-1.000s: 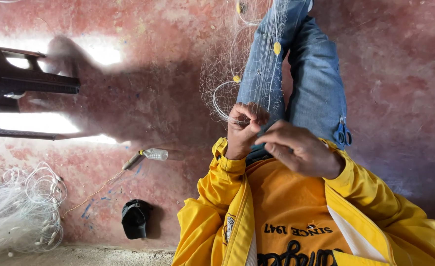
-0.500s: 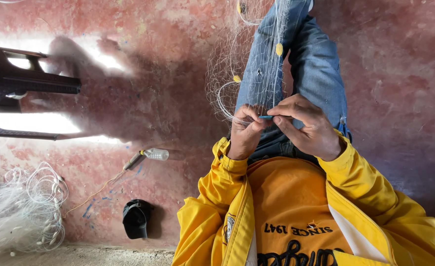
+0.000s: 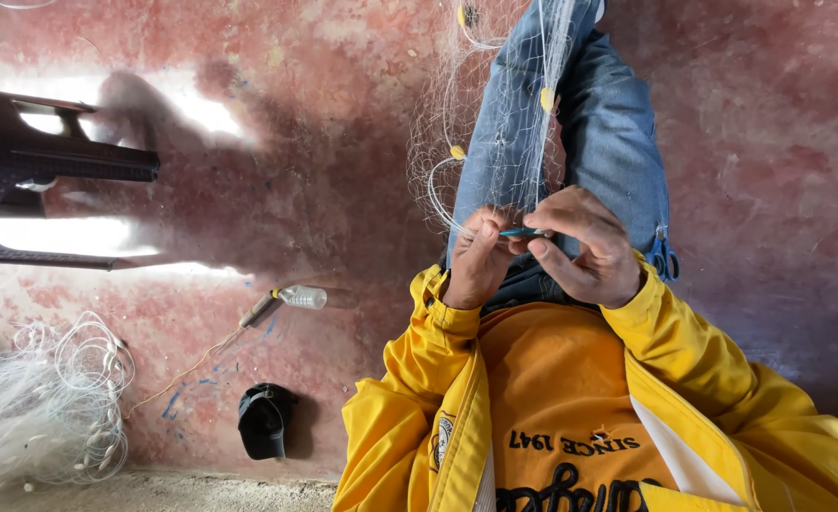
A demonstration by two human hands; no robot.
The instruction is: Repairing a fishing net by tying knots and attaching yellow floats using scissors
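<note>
A fine white fishing net (image 3: pixel 518 114) with small yellow floats (image 3: pixel 547 98) hangs over my jeans-clad leg (image 3: pixel 618 133). My left hand (image 3: pixel 476 261) pinches the net's lower edge and a loop of white line. My right hand (image 3: pixel 589 251) sits right beside it, fingers closed on a thin blue netting needle (image 3: pixel 525 232) that points at the left fingertips. Both hands hover over my lap, just above the yellow jacket (image 3: pixel 419 379) and orange shirt.
A black plastic chair (image 3: pixel 49 171) stands at the left. A heap of white net (image 3: pixel 39 408) lies at the lower left on the reddish floor. A black cap (image 3: pixel 265 422) and a small clear bottle (image 3: pixel 302 297) on a line lie between.
My right hand rose from my lap to meet the left hand and now holds the blue needle against the net. The left hand stayed almost in place.
</note>
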